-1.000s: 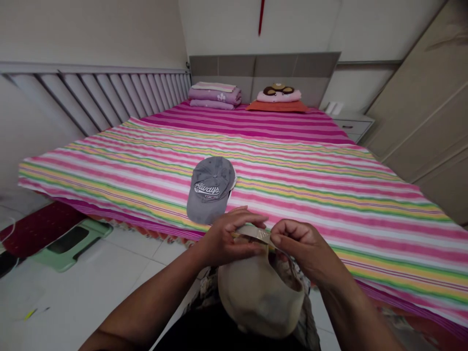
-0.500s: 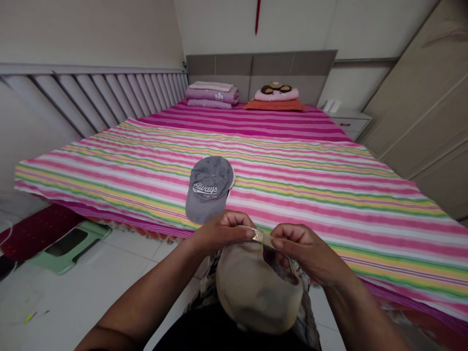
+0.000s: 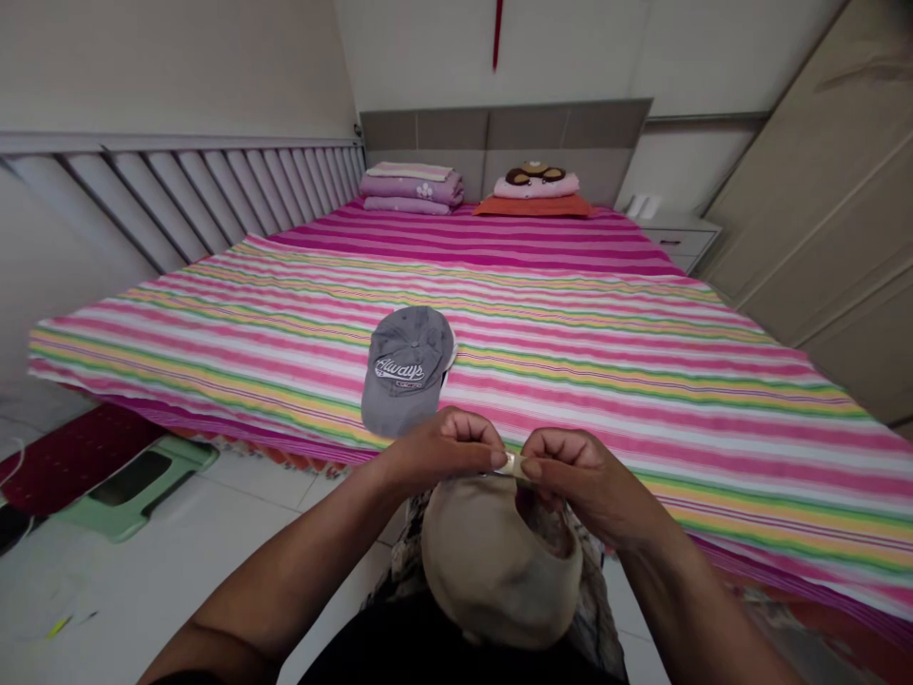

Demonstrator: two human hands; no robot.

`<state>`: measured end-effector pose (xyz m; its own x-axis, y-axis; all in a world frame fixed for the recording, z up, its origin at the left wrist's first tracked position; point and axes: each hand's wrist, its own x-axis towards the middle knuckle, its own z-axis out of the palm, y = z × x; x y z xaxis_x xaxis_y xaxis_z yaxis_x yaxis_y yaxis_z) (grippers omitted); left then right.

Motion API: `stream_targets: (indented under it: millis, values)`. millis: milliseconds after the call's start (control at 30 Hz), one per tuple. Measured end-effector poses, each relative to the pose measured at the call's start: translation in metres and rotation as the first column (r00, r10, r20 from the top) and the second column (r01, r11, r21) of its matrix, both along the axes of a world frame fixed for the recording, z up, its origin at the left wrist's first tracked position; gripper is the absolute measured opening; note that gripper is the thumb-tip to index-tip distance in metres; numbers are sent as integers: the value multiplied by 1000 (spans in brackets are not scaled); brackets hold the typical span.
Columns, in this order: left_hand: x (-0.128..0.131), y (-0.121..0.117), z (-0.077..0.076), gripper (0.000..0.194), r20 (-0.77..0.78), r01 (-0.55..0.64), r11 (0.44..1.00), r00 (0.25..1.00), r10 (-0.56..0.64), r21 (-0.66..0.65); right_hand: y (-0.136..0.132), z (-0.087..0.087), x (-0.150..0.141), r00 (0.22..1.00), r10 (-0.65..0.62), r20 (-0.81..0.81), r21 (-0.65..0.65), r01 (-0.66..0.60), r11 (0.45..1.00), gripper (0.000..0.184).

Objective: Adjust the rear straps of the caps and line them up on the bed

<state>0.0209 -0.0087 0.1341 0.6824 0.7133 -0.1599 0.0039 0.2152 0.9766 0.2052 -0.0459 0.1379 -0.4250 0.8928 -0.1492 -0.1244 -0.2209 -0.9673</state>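
A beige cap [image 3: 492, 561] hangs in front of me, crown towards me, its back strap up between my hands. My left hand [image 3: 446, 455] pinches one end of the strap [image 3: 511, 463], fingers closed. My right hand [image 3: 571, 471] pinches the other end, fingers curled. The two hands nearly touch at the strap's buckle. A grey cap [image 3: 406, 369] with white lettering lies on the striped bedspread [image 3: 606, 323] just beyond my hands, near the bed's front edge.
Folded purple bedding [image 3: 412, 188] and a pink pillow on an orange one [image 3: 534, 193] lie at the headboard. A green stool [image 3: 135, 480] and a dark red mat [image 3: 67, 455] are on the white tiled floor at left. A wardrobe [image 3: 827, 209] stands at right.
My hands have drawn closer together along the beige cap's strap, so less of the strap shows between them. The grey cap has not moved.
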Motion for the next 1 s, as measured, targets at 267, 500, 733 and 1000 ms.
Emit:
stream_targets:
  millis: [267,500,733,1000]
  values:
    - [1,1,-1,24,70,-61,990,995,70,-126,5,-14,7,983,121,-137,-73,-132,989,41]
    - [7,3,3,25,101,-48,985,993,66,-167,2,-13,7,980,22,-199,-91,-41,995,29]
    - [5,14,3,48,-24,-27,971,999,22,-236,4,-13,8,977,17,-213,-99,-39,994,27]
    - [9,26,10,28,79,127,930,991,-106,-346,13,12,16,988,-17,-156,-71,6,997,25]
